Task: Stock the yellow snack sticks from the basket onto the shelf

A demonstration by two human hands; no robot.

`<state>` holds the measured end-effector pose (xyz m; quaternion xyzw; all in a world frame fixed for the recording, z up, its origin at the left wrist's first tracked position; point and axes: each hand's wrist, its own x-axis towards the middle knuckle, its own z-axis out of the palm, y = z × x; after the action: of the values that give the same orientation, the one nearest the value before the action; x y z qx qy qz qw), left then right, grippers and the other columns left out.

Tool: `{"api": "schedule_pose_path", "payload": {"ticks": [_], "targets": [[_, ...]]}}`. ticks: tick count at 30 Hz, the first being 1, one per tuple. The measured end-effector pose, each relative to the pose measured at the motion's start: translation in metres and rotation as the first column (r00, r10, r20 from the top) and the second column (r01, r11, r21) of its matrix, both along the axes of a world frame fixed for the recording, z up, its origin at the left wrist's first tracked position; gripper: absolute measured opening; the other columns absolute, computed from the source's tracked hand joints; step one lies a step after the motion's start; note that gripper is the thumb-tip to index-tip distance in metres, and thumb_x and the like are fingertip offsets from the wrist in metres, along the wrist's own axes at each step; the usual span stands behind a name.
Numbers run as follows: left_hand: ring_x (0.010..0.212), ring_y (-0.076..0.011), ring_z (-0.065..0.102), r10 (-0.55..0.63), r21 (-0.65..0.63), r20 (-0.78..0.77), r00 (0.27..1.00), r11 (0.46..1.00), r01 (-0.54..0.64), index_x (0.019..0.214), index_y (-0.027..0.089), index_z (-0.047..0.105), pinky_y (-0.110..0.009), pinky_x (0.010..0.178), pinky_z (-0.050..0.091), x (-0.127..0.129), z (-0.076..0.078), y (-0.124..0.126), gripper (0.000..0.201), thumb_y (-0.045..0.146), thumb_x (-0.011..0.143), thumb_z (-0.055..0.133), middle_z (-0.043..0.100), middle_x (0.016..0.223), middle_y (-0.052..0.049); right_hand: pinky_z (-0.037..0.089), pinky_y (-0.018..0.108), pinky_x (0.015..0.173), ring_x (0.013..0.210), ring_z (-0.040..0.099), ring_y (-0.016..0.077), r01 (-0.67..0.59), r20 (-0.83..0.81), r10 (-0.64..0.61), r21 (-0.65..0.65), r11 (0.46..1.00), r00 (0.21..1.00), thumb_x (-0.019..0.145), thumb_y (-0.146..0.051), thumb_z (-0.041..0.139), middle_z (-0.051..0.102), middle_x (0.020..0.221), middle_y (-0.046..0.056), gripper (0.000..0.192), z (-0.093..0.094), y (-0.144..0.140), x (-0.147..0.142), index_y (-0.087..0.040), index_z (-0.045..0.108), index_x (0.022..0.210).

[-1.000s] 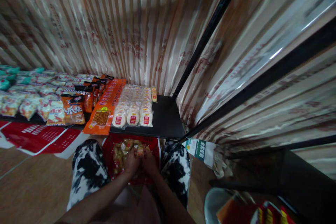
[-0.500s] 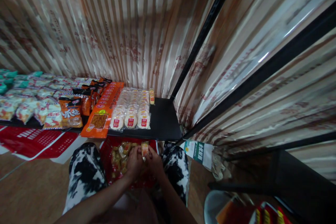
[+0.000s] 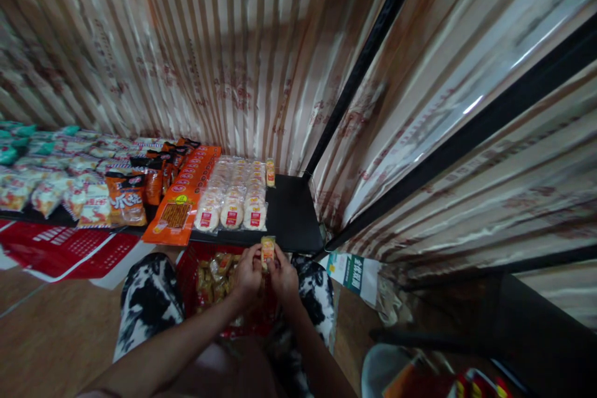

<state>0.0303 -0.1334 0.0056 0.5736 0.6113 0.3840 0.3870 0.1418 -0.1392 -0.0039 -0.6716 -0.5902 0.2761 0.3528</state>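
Observation:
My left hand point(image 3: 248, 273) and my right hand point(image 3: 282, 275) together pinch a small yellow snack packet point(image 3: 267, 249), raised just in front of the black shelf's edge point(image 3: 298, 224). Below my hands a red basket point(image 3: 190, 264) rests between my knees, filled with several similar wrapped snacks point(image 3: 215, 270). On the shelf lie rows of white rice-cracker packs point(image 3: 236, 193), a long orange snack bag point(image 3: 181, 205) and one yellow packet point(image 3: 270, 171) at the back.
Further bags of snacks point(image 3: 69, 180) cover the shelf to the left. A striped curtain point(image 3: 209, 50) hangs behind, black shelf posts point(image 3: 368, 56) to the right. A white and green carton point(image 3: 351, 266) lies on the floor, a stool point(image 3: 380, 370) at lower right.
Both hands have lifted out of the red basket with a yellow packet and moved forward toward the shelf edge.

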Motion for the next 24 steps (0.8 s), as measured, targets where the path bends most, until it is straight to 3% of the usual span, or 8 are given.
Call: {"api": "schedule_pose_path", "payload": {"ticks": [4,15,24], "targets": [[0.095,-0.0158,0.059,-0.007,0.013,0.03,1.0,1.0,0.006,0.114,0.014,0.057,-0.028,0.091,0.046,0.006,0.005,0.008,0.039,0.008,0.08,0.038,0.061,0.102,-0.008,0.046,0.029,0.091,0.107,0.059,0.0204,0.035,0.011,-0.035,0.036,0.999,0.999,0.082,-0.031,0.042,0.06,0.123,0.01,0.049,-0.004,0.007,0.006,-0.018,0.052,0.128],[0.097,-0.0126,0.057,-0.026,0.02,0.04,0.999,0.999,0.025,0.115,0.019,0.054,-0.026,0.094,0.044,0.028,0.015,0.043,0.041,0.006,0.079,0.041,0.06,0.109,-0.006,0.048,0.036,0.084,0.093,0.055,0.0234,0.189,0.017,-0.194,0.154,0.97,0.981,0.08,-0.033,0.045,0.055,0.105,0.013,0.05,-0.002,0.038,0.013,-0.017,0.053,0.127],[0.102,-0.0145,0.056,-0.061,-0.049,-0.02,0.998,0.997,0.06,0.12,0.014,0.051,-0.026,0.095,0.042,0.05,0.04,0.081,0.041,0.009,0.08,0.043,0.059,0.115,-0.009,0.044,0.035,0.087,0.095,0.05,0.0241,0.219,0.081,-0.237,0.192,0.957,0.968,0.078,-0.027,0.047,0.054,0.099,0.011,0.053,0.002,0.08,0.026,-0.016,0.048,0.13]]}}
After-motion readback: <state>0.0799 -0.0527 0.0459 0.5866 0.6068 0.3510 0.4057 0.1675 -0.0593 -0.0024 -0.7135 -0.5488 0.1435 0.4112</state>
